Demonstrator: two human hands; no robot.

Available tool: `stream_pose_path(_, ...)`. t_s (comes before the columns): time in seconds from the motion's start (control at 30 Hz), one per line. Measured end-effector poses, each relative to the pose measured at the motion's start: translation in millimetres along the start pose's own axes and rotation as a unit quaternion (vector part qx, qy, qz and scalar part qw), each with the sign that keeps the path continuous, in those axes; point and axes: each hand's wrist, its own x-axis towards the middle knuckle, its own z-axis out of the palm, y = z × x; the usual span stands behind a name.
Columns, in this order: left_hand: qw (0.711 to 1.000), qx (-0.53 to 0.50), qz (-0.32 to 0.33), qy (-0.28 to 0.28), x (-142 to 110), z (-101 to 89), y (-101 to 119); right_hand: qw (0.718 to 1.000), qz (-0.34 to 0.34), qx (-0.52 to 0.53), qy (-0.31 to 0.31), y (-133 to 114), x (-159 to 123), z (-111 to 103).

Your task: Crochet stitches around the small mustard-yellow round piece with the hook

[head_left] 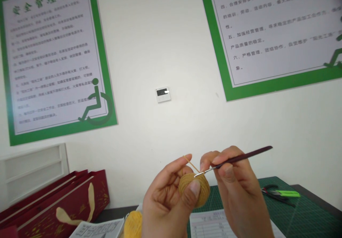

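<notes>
The round crocheted yarn piece (204, 191) was mustard-tan with ribbed rows. Right of it, the slim metal-tipped crochet hook (248, 155) was maroon and silver, the flat rectangular cutting mat (291, 213) grid-lined green.

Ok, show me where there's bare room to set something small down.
The green mat has a bare patch to the right of the right hand and the form sheet, nearer than the pliers. The left side is crowded: red bags, printed paper, yellow yarn.
</notes>
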Motion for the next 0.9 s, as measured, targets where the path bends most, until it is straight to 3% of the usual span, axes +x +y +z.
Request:
stream_pose_path(0.23,1.0,0.009,0.003,0.013,-0.1,1.2,-0.5,0.995,-0.075,-0.047,-0.046,-14.1,6.0,-6.3)
stream_pose_path(0.53,1.0,0.0,0.017,0.013,0.1,3.3,-0.8,0.961,-0.202,-0.178,-0.07,-22.7,6.2,-7.6)
stream_pose_path(0.6,1.0,-0.001,0.02,0.014,-0.1,3.3,-0.8,0.946,-0.225,-0.215,-0.089,-26.0,7.9,-7.9)
stream_pose_path(0.7,1.0,0.001,0.019,0.011,-0.6,2.8,-0.4,0.901,-0.299,-0.29,-0.119,-29.2,9.1,-6.3)
stream_pose_path(0.8,1.0,0.003,0.002,0.007,-1.4,2.2,1.2,0.857,-0.366,-0.352,-0.087,-25.2,5.1,-4.1)
stream_pose_path(0.9,1.0,-0.007,-0.017,0.008,-2.1,2.5,2.7,0.847,-0.38,-0.37,-0.032,-17.4,-0.1,-4.1)
